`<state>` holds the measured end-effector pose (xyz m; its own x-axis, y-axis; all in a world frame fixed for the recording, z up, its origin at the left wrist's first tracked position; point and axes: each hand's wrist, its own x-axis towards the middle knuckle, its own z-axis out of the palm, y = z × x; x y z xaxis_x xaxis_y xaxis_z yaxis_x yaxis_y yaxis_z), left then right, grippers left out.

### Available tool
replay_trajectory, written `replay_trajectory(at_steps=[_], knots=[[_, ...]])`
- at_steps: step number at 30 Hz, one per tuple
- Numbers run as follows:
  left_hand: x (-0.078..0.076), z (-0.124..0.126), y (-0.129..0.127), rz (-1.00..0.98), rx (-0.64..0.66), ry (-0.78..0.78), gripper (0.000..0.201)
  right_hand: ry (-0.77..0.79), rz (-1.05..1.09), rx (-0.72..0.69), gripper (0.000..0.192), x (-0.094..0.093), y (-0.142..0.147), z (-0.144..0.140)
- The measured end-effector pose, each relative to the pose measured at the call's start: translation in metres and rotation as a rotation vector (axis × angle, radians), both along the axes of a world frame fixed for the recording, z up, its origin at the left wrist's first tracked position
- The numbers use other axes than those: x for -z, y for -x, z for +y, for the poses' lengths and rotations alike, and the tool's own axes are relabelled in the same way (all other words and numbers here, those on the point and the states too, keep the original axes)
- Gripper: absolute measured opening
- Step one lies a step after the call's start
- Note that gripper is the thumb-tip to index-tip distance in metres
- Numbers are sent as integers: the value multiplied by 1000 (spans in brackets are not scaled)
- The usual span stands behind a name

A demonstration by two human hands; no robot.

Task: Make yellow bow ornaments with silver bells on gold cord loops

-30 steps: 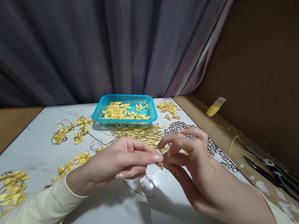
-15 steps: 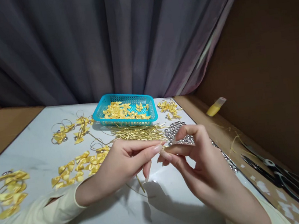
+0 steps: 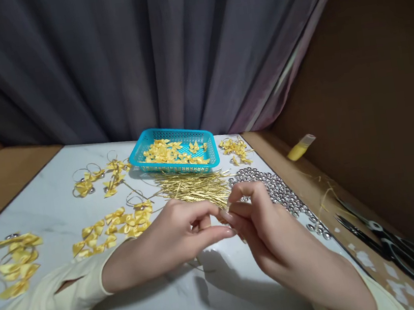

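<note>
My left hand [image 3: 179, 230] and my right hand [image 3: 268, 223] meet over the near middle of the white tabletop [image 3: 249, 292], fingertips pinched together and touching. What lies between the fingertips is mostly hidden. Below my left hand a short bit of thin gold strip [image 3: 197, 262] shows, seemingly a gold twist tie, with its shadow on the table. Just beyond the fingers lies a pile of gold twist ties [image 3: 192, 185]. Silver beads [image 3: 273, 186] are spread beside my right hand. Several yellow ribbon bows [image 3: 117, 229] lie left of my left hand.
A blue basket [image 3: 213, 161] of yellow bows stands at the back. Bows with wire loops and silver bells or beads lie at the left [image 3: 20, 263], back left [image 3: 112, 176] and back right [image 3: 236, 150]. On the right are scissors [image 3: 393, 247], a yellow tube [image 3: 301, 147] and paper scraps.
My left thumb has shifted lower and its fingers have curled in. My right hand has moved slightly left, uncovering more silver beads. Less of the gold strip shows below my left hand.
</note>
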<state>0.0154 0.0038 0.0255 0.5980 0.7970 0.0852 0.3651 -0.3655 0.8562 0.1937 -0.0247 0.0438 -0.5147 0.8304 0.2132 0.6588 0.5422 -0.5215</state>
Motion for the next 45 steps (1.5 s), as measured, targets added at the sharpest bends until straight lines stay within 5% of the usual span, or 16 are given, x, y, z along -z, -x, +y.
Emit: replay_trajectory(at_steps=[8,13,23,33,41,45], knots=[[-6,5,3,-120,-35,109,21,92,164,105,15,-6,-11,13],[-8,4,3,-209,-80,184,20,231,56,-30,23,-11,-19,22],[-2,4,2,-194,-128,-125,17,235,218,-32,17,-4,-11,23],[5,4,0,-185,-211,-478,11,-24,141,11,23,-5,-6,18],[4,10,1,-200,-218,-447,11,-51,113,77,14,-4,-9,19],[6,11,0,-214,-199,-435,12,30,98,-2,21,-4,-7,23]])
